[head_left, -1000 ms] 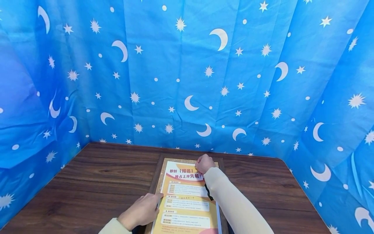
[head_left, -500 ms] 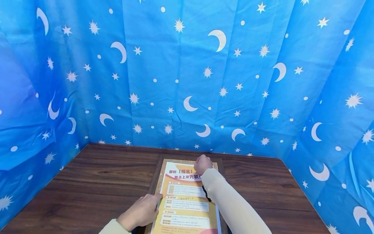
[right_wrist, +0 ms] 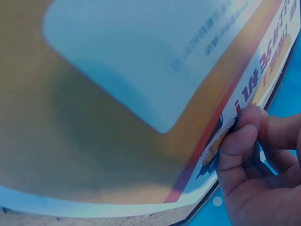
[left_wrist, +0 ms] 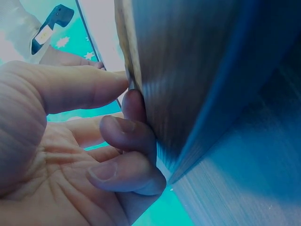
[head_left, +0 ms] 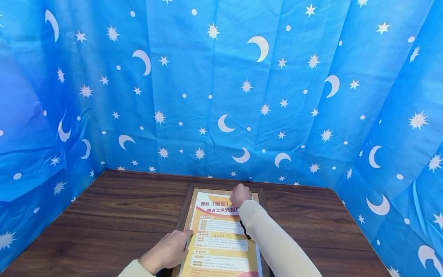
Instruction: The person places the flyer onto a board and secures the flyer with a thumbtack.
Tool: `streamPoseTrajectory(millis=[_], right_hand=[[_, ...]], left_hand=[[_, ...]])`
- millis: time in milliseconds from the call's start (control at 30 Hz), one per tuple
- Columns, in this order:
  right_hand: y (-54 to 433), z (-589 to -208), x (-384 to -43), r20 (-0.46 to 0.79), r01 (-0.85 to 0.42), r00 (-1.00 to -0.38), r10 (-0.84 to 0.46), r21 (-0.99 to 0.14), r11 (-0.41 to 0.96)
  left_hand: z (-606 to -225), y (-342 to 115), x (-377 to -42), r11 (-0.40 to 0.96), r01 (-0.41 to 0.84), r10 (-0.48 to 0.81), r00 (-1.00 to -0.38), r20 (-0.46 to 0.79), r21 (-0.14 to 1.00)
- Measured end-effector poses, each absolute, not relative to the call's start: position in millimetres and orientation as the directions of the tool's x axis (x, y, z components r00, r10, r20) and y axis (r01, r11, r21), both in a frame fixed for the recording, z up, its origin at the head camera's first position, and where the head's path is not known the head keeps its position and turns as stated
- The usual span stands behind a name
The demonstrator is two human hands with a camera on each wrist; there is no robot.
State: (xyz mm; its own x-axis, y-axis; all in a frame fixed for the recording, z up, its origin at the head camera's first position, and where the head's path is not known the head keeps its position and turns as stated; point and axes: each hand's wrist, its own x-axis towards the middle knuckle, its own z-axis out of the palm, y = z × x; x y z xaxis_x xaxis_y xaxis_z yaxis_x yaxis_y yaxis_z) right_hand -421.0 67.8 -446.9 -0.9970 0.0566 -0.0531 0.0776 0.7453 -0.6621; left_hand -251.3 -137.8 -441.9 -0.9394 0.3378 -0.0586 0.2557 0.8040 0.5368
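Observation:
A yellow, white and red printed poster (head_left: 221, 231) covers most of a cork board (head_left: 221, 191) in a dark wooden frame (head_left: 183, 209). At its left edge, my left hand (head_left: 169, 248) pinches the poster with thumb and forefinger. The other fingers (left_wrist: 134, 174) of that hand curl beside the frame. Near the poster's top right, my right hand (head_left: 241, 195) reaches in. In the right wrist view, its thumb and forefinger (right_wrist: 248, 115) pinch together close at the poster's surface, by a small printed picture. I cannot tell what small thing they pinch.
The board lies on a dark wood-grain table (head_left: 138, 207). A blue curtain (head_left: 194, 84) with white moons and stars stands along the table's back and both sides. My right forearm's cream sleeve (head_left: 273, 238) crosses over the board's right edge.
The right hand has turned slightly, its fingertips now hidden behind the fist in the head view. The left hand stays at the poster's left edge.

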Motion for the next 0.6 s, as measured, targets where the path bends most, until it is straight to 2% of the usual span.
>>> streamPoseTrajectory(millis=[600], right_hand=[[75.4, -453.1, -422.8, -0.098, 0.123, -0.992, 0.077, -0.684, 0.719]], left_hand=[[-443.8, -136.4, -251.9, 0.796, 0.268, 0.355, -0.933, -0.060, 0.542]])
